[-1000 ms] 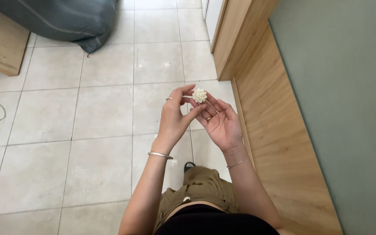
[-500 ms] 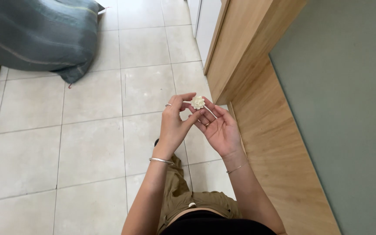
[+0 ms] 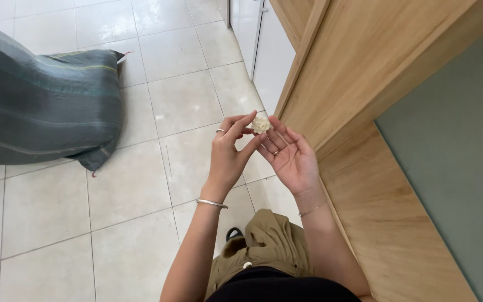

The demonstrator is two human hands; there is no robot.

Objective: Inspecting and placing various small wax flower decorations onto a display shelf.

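Note:
A small cream-white flower-like ornament sits between the fingertips of both hands, held up over the tiled floor. My left hand pinches it from the left with thumb and forefinger; a ring is on one finger and a thin silver bangle on the wrist. My right hand is palm up with its fingers spread, their tips touching the ornament from the right. A ring and a fine chain bracelet are on that hand and wrist.
A large grey-blue striped sack lies on the beige floor tiles at the left. A wooden cabinet side with a grey-green panel runs along the right. A white door stands at the top.
The view has tilted and shifted, so the sack now fills more of the left. Both hands keep the ornament between them, with the right palm more opened.

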